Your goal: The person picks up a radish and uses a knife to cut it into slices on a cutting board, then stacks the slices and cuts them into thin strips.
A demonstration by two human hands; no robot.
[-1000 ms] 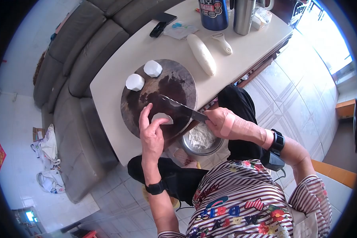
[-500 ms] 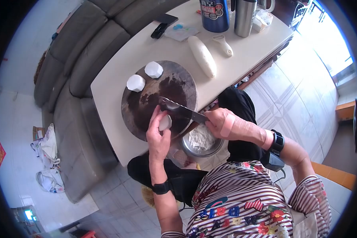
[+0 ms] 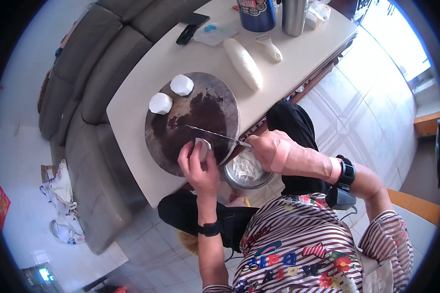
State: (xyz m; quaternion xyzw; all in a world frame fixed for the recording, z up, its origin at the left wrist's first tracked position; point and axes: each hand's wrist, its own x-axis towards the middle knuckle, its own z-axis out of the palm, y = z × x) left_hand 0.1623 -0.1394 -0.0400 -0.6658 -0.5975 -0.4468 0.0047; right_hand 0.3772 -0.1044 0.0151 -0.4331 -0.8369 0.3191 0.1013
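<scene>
My left hand (image 3: 201, 175) grips a pale piece of white radish (image 3: 204, 150) between thumb and fingers, near the front edge of the round wooden chopping board (image 3: 222, 95). Wrapped round the handle of a kitchen knife (image 3: 211, 133), my right hand (image 3: 268, 151) keeps the blade over the board, just beyond the radish piece. The blade appears nearly edge-on, its tip pointing left. Two thick white radish chunks, one nearer (image 3: 160, 103) and one farther (image 3: 182, 85), sit at the board's far left. Below the board's right edge, a metal bowl (image 3: 252, 185) holds white radish shreds (image 3: 247, 165).
A whole peeled white radish (image 3: 243, 64) and a peeler (image 3: 269, 48) lie on the table (image 3: 132, 102) beyond the board. Farther back stand a blue canister (image 3: 257, 15) and a steel flask (image 3: 294, 18). A grey sofa (image 3: 102, 58) runs along the left.
The knife has turned from showing its broad side to nearly edge-on. My left fingers have curled in and tipped the radish piece more upright. The whole view has shifted slightly.
</scene>
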